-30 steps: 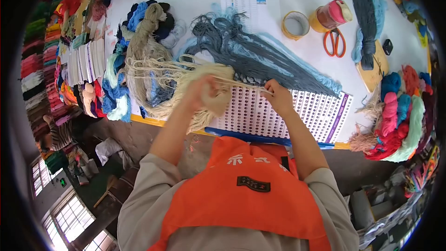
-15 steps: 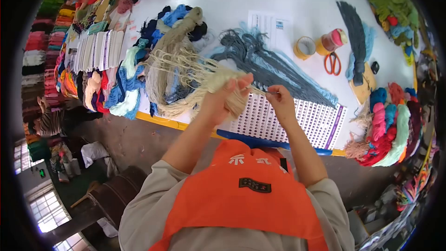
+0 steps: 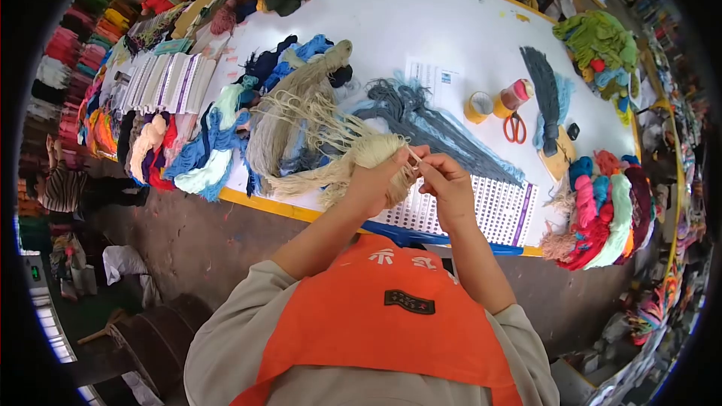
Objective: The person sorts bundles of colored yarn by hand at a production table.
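My left hand [image 3: 376, 184] is closed around a hank of cream yarn [image 3: 374, 150], whose loose strands trail left over the table. Close against it, my right hand [image 3: 449, 188] pinches a few cream strands at the fingertips. Both hands are just above the table's front edge, over a white card with rows of holes [image 3: 490, 209] and a purple stripe. Behind them lies dark grey-blue yarn [image 3: 444, 134] mixed with light blue. To the left is a heap of beige-grey yarn [image 3: 289, 116] with blue and navy hanks. My left hand hides part of the hank.
Orange-handled scissors [image 3: 514, 128] lie near two tape rolls [image 3: 478, 107] and a spool [image 3: 517, 95]. Coloured hanks [image 3: 602, 210] hang at the right edge. White hole cards [image 3: 169, 83] are stacked at the left. A person in stripes [image 3: 66, 186] stands far left.
My right hand has come left and up against my left hand, so the fingertips now meet at the strands. The head view has shifted slightly, showing more of the table's far side.
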The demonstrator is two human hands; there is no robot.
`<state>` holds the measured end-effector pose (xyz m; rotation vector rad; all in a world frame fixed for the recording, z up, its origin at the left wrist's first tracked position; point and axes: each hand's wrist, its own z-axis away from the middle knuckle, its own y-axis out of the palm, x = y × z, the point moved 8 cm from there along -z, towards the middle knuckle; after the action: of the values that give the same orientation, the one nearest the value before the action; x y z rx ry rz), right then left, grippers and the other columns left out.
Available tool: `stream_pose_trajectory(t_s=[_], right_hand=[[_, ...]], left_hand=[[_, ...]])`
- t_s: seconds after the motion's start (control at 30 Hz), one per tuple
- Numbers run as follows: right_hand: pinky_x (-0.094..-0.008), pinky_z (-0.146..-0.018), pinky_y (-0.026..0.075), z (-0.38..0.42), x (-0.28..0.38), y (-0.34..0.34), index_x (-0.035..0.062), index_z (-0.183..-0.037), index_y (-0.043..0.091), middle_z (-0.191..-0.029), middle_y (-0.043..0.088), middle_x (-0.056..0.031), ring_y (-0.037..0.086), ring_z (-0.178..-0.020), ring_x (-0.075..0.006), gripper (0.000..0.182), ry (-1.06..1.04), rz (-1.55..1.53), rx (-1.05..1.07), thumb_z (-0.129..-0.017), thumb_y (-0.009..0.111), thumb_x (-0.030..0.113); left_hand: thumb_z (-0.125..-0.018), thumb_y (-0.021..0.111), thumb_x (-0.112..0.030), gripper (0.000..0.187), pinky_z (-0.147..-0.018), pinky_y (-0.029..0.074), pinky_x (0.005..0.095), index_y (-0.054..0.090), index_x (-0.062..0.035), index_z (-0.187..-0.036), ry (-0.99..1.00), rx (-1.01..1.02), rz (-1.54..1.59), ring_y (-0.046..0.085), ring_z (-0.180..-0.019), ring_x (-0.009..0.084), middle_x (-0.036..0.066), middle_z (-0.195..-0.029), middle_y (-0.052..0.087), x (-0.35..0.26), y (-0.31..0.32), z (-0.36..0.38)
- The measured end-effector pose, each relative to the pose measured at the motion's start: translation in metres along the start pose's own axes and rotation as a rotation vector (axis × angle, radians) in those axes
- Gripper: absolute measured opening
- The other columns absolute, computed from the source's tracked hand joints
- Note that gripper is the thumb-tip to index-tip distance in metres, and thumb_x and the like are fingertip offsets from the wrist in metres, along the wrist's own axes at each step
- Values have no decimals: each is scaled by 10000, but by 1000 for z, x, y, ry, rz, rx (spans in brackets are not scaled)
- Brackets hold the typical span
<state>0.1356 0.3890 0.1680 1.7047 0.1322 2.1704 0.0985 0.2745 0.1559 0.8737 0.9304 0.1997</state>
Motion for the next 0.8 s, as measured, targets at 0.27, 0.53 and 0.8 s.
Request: stream_pose_trajectory(t_s=[0.27,0.53,0.8], right_hand=[[-194,-609,462,14,-1,6,81,-928,671,-782,607,38,509,-638,-40,57,26,-152,-21,-897,649,122],[-196,-589,454,9,-6,-8,83,-927,655,-760,592,38,494,-619,-39,52,53,-212,-21,-906,628,122],[-383,-988,407,-10,-2,-85,84,-1014,598,-1211,601,-87,534,-1124,-170,152,-96,-277,-208,-949,574,219]], left_hand=[[-964,572,-153,299,-781,510,241,596,19,-1208,12,3,-78,604,-935,117,58,-1066,636,-2,11,15],[-961,579,-148,313,-780,501,230,569,37,-1213,50,19,-90,604,-942,121,64,-1060,626,6,20,5],[-953,576,-248,267,-739,517,284,615,12,-1002,-191,-122,-24,620,-863,170,106,-927,633,7,-20,-16]])
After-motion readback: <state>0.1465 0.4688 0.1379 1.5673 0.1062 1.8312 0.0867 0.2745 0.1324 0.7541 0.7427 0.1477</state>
